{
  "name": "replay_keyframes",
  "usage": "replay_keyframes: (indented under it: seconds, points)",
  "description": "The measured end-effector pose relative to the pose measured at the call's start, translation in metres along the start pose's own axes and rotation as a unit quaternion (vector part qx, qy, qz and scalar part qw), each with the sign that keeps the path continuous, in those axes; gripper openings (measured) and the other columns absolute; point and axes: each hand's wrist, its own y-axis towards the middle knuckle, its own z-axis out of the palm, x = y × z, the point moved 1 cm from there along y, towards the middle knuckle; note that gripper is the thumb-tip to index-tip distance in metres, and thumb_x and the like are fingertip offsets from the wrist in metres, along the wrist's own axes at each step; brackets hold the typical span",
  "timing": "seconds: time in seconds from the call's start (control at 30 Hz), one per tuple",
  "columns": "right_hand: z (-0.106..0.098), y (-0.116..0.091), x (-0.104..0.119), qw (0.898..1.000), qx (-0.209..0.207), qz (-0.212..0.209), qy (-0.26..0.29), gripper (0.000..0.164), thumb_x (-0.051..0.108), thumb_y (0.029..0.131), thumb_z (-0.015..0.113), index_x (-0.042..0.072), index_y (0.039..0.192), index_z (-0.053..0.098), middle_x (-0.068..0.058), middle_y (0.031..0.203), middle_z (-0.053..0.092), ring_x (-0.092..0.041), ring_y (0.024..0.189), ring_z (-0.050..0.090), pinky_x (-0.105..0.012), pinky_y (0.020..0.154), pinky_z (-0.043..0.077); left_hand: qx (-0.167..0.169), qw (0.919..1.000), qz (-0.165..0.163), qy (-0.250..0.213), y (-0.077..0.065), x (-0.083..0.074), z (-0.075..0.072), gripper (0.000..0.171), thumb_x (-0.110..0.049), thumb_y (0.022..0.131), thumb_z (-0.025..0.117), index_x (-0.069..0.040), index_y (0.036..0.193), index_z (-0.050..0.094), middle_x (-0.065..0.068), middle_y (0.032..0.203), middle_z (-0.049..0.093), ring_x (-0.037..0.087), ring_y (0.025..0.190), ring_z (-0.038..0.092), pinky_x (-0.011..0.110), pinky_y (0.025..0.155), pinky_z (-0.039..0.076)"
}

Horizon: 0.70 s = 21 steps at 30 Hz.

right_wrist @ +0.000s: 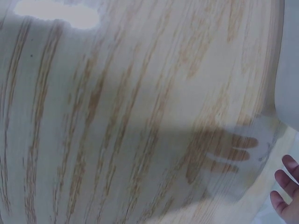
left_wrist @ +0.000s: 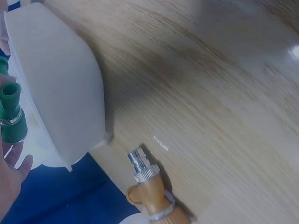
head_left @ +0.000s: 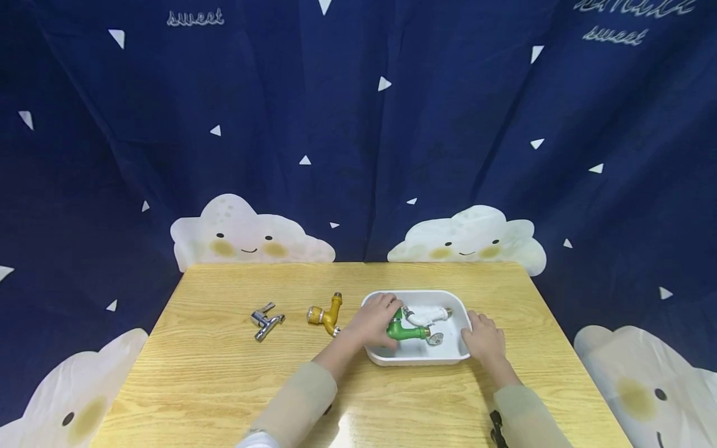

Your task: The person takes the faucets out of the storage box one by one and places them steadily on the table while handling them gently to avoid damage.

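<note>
A green faucet lies over the white tub, and my left hand grips its left end from above. In the left wrist view the green faucet shows at the left edge, fingers around it. Inside the tub are a white faucet and a round metal piece. My right hand rests at the tub's right rim, thumb side against it. Its fingers look loosely extended in the right wrist view.
Left of the tub lies a yellow faucet, with a chrome faucet farther left. All stand on a wooden table. Behind the table's back edge hangs a dark blue curtain with printed clouds.
</note>
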Motion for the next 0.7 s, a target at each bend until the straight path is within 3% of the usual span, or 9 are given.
replay_keyframes:
  seconds: [0.47, 0.7]
  points:
    - [-0.002, -0.002, 0.002, 1.0, -0.001, 0.0, 0.004, 0.051, 0.023, 0.083, 0.043, 0.001, 0.129, 0.041, -0.025, 0.118, 0.049, -0.043, 0.108, 0.044, -0.061, 0.084, 0.036, -0.029, 0.9995, -0.01, 0.002, -0.032, 0.024, -0.011, 0.085, -0.047, 0.06, 0.078, -0.009, 0.128, 0.043, 0.009, 0.127, 0.043, 0.023, 0.115, 0.041, 0.037, 0.105, 0.03]
    - [0.0, -0.001, 0.001, 1.0, 0.0, -0.002, 0.0, 0.052, 0.024, 0.083, 0.042, 0.001, 0.13, 0.04, -0.026, 0.119, 0.049, -0.043, 0.108, 0.044, -0.062, 0.084, 0.036, -0.065, 0.9976, -0.014, -0.015, -0.05, 0.034, -0.012, 0.082, -0.044, 0.058, 0.078, -0.008, 0.125, 0.046, 0.01, 0.124, 0.045, 0.024, 0.113, 0.042, 0.039, 0.104, 0.031]
